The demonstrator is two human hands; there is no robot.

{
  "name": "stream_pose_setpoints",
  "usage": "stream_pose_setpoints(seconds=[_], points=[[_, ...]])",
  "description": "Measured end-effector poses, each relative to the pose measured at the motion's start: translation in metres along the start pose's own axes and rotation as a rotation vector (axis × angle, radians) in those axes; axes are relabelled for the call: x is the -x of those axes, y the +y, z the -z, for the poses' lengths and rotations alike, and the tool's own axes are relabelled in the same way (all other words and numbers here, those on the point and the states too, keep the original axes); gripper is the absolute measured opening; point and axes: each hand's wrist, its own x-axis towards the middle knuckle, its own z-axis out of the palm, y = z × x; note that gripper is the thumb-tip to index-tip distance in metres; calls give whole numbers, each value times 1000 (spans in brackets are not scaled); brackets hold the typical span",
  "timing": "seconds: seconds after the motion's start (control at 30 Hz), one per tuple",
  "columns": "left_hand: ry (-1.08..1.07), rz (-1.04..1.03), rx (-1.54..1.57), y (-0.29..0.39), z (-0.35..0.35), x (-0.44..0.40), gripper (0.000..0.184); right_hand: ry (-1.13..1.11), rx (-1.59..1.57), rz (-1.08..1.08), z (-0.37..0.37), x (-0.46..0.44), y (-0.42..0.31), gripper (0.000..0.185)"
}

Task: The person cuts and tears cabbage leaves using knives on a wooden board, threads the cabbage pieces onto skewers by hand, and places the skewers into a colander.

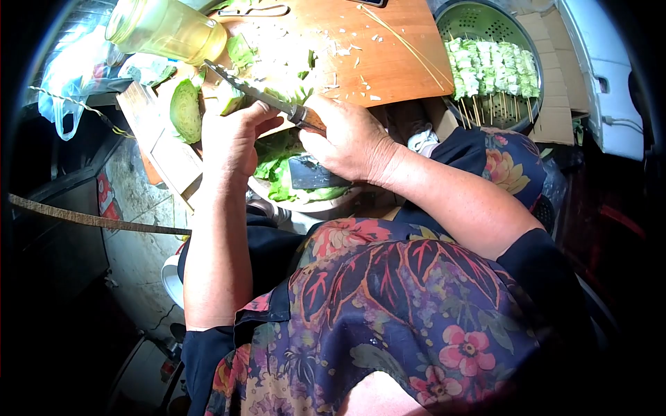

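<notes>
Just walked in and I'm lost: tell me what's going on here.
A person's right hand holds a knife by its handle. The left hand is beside the blade; whether it grasps anything is unclear. A cut cabbage sits to the left, leaf scraps and thin sticks lie on the wooden surface, and skewered leafy pieces rest in a colander on the right.

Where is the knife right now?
In the head view, the knife is above and left of centre, its handle in the right hand and its tip pointing toward the jar.
</notes>
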Motion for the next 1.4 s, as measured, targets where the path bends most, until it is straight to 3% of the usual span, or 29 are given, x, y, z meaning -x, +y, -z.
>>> stream_pose_setpoints(seconds=[0.13, 0.3, 0.33, 0.4, 0.5, 0.6, 0.7, 0.73, 0.9, 0.97, 1.1, 1.13, 1.17, 1.27, 1.37, 1.4], points=[[83, -41, -5, 14, 8, 0, 25, 50, -32, 18, -1, 1, 6, 25], [166, -146, -136, 20, 30, -9, 29, 55, 47, -93, 9, 0, 15, 26], [166, -134, -138, 21, 30, -8, 30, -54, 43, -216, 17, -3, 9, 37], [161, -126, -133, 22, 27, -6, 31, 3, 108, -260, 15, -9, 17, 37], [57, -119, -38, 20, 22, -6, 34, 5, 233, -413, 27, -17, 23, 40], [-30, -35, 84, 7, 29, -20, 42, 153, 345, -451, 31, -21, 51, 31], [-69, -30, 136, 8, 19, -17, 41, 178, 456, -516, 39, -24, 74, 34], [-83, -59, 159, 9, 15, -15, 28, 193, 474, -524, 39, -23, 77, 33], [-176, -15, 142, 5, 14, -17, 30, 181, 552, -552, 39, -17, 67, 37], [-197, -26, 122, 0, 15, -20, 32, 195, 515, -316, 41, -13, 59, 36], [-142, -2, 152, -3, 9, -19, 37, -160, -158, -376, 39, -4, 30, 31], [-141, -25, 162, -3, 6, -18, 40, -152, -216, -261, 35, 0, 26, 27], [-143, -44, 169, -3, 2, -15, 43, -309, -289, -256, 39, -2, 25, 24], [-132, -41, 140, -5, -5, -17, 46, -322, -289, -375, 50, 2, 3, 21], [-256, -41, 192, -2, -6, -17, 43, -214, -99, -208, 54, 8, 1, 22], [-271, -16, 212, 2, -9, -11, 44, -224, -112, -288, 62, 11, -8, 22]])
